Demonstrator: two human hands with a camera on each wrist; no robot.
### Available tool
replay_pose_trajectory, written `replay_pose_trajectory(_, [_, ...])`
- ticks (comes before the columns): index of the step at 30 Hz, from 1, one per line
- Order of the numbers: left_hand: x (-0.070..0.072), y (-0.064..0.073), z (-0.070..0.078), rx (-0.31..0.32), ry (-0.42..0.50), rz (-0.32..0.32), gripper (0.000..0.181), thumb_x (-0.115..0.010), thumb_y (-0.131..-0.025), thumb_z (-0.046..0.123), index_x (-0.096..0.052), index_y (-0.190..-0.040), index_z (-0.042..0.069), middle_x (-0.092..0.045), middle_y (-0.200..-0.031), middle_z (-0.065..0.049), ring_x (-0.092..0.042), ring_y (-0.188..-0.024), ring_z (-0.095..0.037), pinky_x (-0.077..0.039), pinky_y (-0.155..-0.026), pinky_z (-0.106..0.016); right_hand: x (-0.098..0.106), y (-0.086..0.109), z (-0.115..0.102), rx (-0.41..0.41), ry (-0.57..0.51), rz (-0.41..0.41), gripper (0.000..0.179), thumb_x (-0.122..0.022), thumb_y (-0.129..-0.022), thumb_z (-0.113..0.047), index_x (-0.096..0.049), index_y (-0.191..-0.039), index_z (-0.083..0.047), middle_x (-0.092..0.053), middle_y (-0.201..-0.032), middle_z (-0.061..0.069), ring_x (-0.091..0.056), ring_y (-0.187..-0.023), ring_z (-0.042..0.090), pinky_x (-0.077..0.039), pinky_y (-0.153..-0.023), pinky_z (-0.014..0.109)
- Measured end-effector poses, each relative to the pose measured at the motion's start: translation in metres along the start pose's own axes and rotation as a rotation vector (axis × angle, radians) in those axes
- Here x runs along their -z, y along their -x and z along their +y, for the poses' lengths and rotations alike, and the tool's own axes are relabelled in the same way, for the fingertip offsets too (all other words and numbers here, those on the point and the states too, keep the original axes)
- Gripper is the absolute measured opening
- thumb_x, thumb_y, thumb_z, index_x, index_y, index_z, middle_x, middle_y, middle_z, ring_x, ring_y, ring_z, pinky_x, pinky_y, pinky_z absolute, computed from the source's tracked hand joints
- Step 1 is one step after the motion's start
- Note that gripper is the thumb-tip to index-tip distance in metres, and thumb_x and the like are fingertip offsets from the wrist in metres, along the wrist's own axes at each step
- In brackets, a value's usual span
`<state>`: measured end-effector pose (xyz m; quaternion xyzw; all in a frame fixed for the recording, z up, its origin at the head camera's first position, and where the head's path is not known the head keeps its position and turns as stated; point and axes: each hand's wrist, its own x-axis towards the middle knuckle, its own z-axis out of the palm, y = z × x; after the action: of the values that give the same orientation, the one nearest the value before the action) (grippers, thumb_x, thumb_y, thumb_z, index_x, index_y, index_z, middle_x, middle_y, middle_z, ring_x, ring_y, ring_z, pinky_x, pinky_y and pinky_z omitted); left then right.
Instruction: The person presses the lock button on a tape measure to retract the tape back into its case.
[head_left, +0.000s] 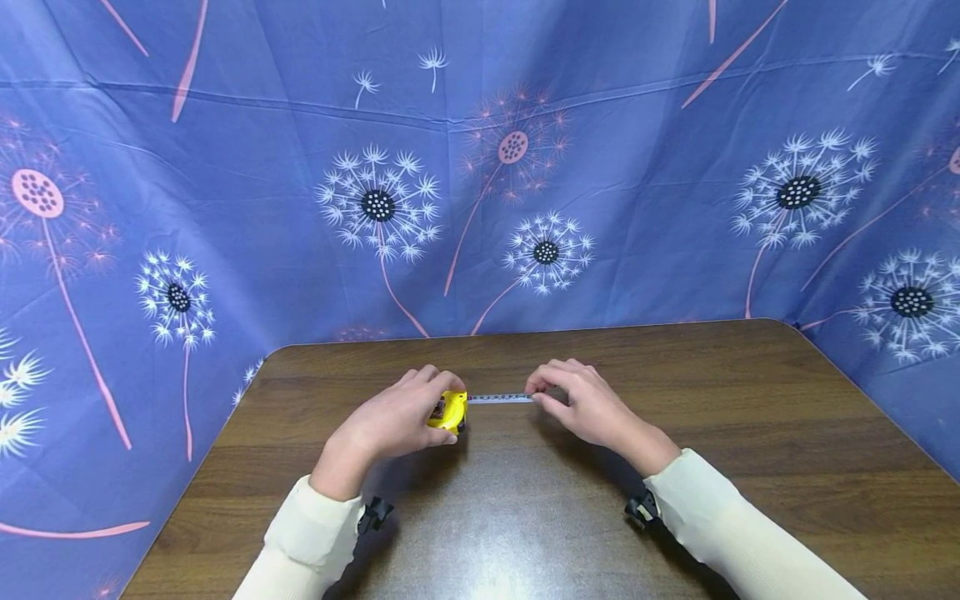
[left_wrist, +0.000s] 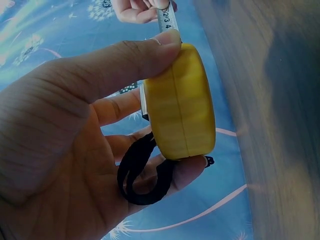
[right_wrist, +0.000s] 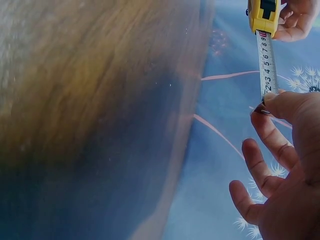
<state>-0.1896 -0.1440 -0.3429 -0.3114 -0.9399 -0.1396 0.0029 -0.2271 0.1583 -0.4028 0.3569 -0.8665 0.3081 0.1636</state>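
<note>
My left hand (head_left: 401, 414) grips a yellow tape measure (head_left: 450, 412), thumb near the mouth of the case and fingers around its other side. In the left wrist view the yellow case (left_wrist: 182, 105) has a black wrist strap (left_wrist: 142, 172) looped below it. A short length of white blade (right_wrist: 266, 62) runs straight out to the right, with the numbers up to about 10 showing. My right hand (head_left: 588, 402) pinches the blade's end hook (right_wrist: 262, 107) between thumb and forefinger, its other fingers spread loosely.
Both hands are over a brown wood-grain table (head_left: 510, 492). Behind it hangs a blue cloth (head_left: 465, 167) with dandelion prints, reaching down to the table's back edge. Dark straps (head_left: 641, 507) sit at both wrists.
</note>
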Motion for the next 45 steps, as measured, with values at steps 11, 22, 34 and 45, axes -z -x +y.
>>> replay_pose_trajectory(11, [-0.002,-0.003,0.003,0.007,-0.018,-0.006,0.057,-0.089,-0.083,0.027,-0.061,-0.13,0.014,-0.056,-0.113,-0.001,-0.052,-0.1,-0.022,-0.049,-0.088,-0.039,-0.004,-0.001,-0.004,0.017,0.129,-0.001,0.016,-0.078,-0.092,-0.011,-0.071,-0.101,-0.023,-0.068,-0.096,-0.013,-0.061,-0.093,0.017,-0.045,-0.08,0.046])
replay_pose_trajectory(22, [-0.006,-0.006,0.004,-0.008,-0.027,0.007,0.056,-0.089,-0.082,0.026,-0.061,-0.128,0.012,-0.056,-0.11,-0.002,-0.053,-0.099,-0.023,-0.05,-0.087,-0.04,-0.01,-0.002,-0.011,-0.012,0.204,-0.01,0.016,-0.077,-0.093,-0.014,-0.072,-0.102,-0.025,-0.068,-0.1,-0.014,-0.059,-0.095,0.016,-0.046,-0.08,0.046])
replay_pose_trajectory(34, [-0.008,-0.011,0.008,0.003,-0.02,-0.012,0.057,-0.089,-0.082,0.027,-0.061,-0.13,0.015,-0.055,-0.111,0.0,-0.053,-0.1,-0.022,-0.049,-0.088,-0.039,-0.016,-0.005,-0.015,-0.004,0.167,0.006,0.018,-0.078,-0.092,-0.012,-0.071,-0.102,-0.026,-0.067,-0.098,-0.015,-0.059,-0.093,0.015,-0.046,-0.08,0.045])
replay_pose_trajectory(45, [-0.009,-0.013,0.01,-0.01,-0.02,-0.007,0.056,-0.089,-0.082,0.028,-0.06,-0.129,0.014,-0.056,-0.111,-0.003,-0.053,-0.1,-0.023,-0.05,-0.086,-0.039,-0.02,-0.006,-0.015,0.0,0.163,0.009,0.02,-0.077,-0.092,-0.011,-0.07,-0.102,-0.027,-0.067,-0.098,-0.015,-0.06,-0.094,0.015,-0.046,-0.079,0.045])
